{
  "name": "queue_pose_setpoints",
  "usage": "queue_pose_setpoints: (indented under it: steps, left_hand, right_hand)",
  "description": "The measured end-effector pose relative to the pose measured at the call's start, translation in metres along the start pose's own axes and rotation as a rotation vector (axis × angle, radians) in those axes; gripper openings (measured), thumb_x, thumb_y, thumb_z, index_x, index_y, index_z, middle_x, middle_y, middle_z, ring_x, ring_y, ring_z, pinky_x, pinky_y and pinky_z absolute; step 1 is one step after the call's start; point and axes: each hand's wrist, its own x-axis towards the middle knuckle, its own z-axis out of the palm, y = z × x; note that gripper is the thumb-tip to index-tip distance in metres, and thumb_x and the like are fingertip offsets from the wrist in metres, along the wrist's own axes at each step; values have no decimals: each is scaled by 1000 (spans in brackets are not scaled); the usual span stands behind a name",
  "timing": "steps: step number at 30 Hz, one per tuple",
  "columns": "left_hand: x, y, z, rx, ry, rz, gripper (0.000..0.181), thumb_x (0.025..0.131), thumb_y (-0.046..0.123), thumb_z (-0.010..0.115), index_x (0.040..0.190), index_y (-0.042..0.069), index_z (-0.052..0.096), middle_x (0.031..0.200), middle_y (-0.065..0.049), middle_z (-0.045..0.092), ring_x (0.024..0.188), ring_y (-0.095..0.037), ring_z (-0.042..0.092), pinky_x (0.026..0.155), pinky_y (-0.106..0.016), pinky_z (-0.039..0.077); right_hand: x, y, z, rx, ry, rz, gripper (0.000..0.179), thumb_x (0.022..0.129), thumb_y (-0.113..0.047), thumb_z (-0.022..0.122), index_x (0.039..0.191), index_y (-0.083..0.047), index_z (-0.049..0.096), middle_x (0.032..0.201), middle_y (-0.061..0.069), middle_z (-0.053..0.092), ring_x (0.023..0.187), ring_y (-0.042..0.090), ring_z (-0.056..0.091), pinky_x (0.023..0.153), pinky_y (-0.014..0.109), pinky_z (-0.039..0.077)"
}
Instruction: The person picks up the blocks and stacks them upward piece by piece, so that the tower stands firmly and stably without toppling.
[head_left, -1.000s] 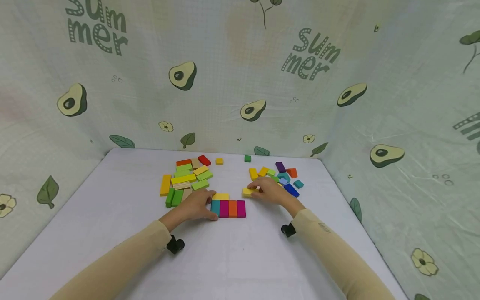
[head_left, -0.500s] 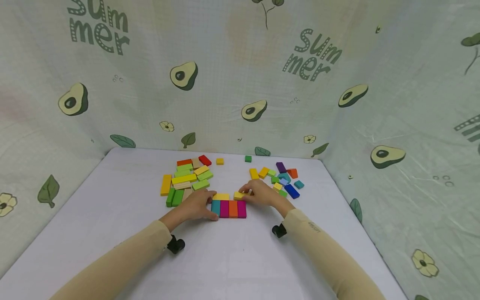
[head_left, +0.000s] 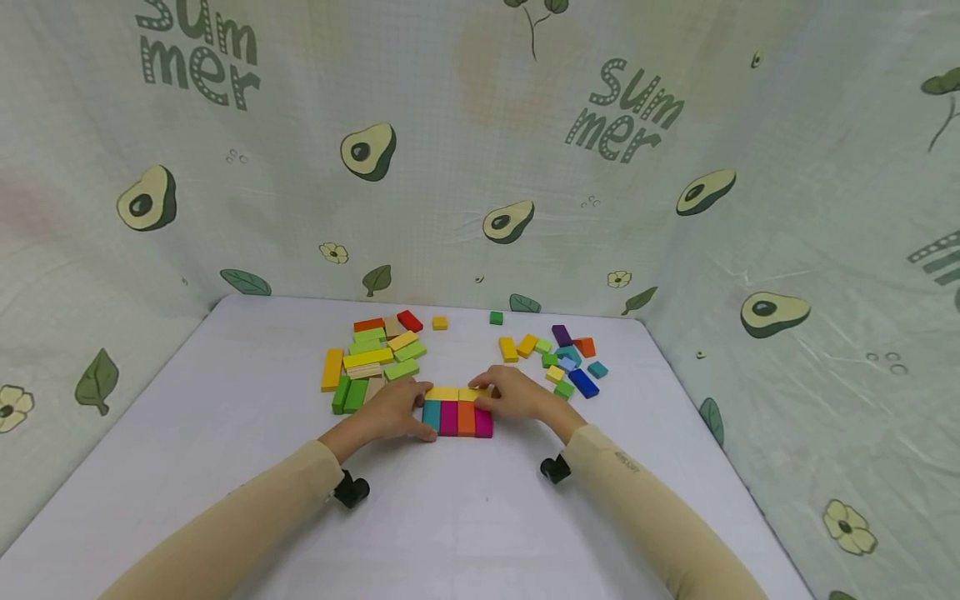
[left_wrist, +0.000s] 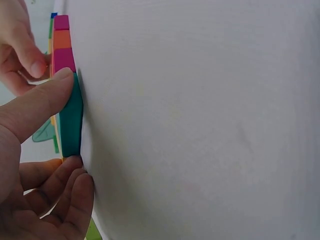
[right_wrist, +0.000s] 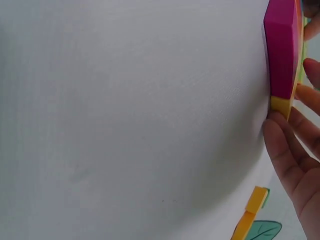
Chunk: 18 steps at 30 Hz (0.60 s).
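A row of blocks lies flat on the table: teal [head_left: 431,418], magenta [head_left: 448,419], orange [head_left: 466,419] and a second magenta [head_left: 483,423]. Along its far side two yellow blocks, a left one [head_left: 442,393] and a right one [head_left: 468,394], lie end to end. My left hand [head_left: 392,410] holds the row's left end, thumb at the teal block's near end and fingers curled by the far side. With its fingers at the right yellow block, my right hand [head_left: 513,393] covers part of it. In the right wrist view, fingertips touch this yellow block [right_wrist: 281,106] beside the magenta block.
Left of the row lies a group of yellow, green, red and plain wooden blocks [head_left: 367,357]. Behind my right hand are smaller mixed blocks, including a dark blue one [head_left: 583,382]. A yellow block [head_left: 439,323] and a green cube [head_left: 496,317] lie farther back.
My right hand has brought the right yellow block leftward from the right until it meets the left yellow block behind the row. My left hand has stayed at the row's left end.
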Motion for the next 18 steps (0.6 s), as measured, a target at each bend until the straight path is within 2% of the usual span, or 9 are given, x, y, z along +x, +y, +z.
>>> queue_pose_setpoints:
  steps: [5,8,18]
  left_hand:
    - [0,0,0,4,4,1,89,79,41,95,153,9,56,109,-1,62,100,-19,55,92,-38,56]
    - [1,-2,0,7,8,6,90,79,42,95,153,9,56,108,-1,62,100,-19,55,91,-38,56]
    - [5,-6,3,5,6,28,91,79,44,95,153,10,56,108,0,63,99,-18,55,90,-37,55]
  right_hand:
    - [-7,-10,4,-75,-46,17,75,93,-55,79,153,-16,58,139,5,60,122,19,56,105,39,54]
    - [-11,-13,8,-121,-61,8,89,86,-59,83,159,-17,51,149,6,54,134,21,51,112,41,51]
    - [-16,-13,16,-174,-18,-9,86,88,-52,85,159,-17,51,151,7,53,136,23,49,111,40,52]
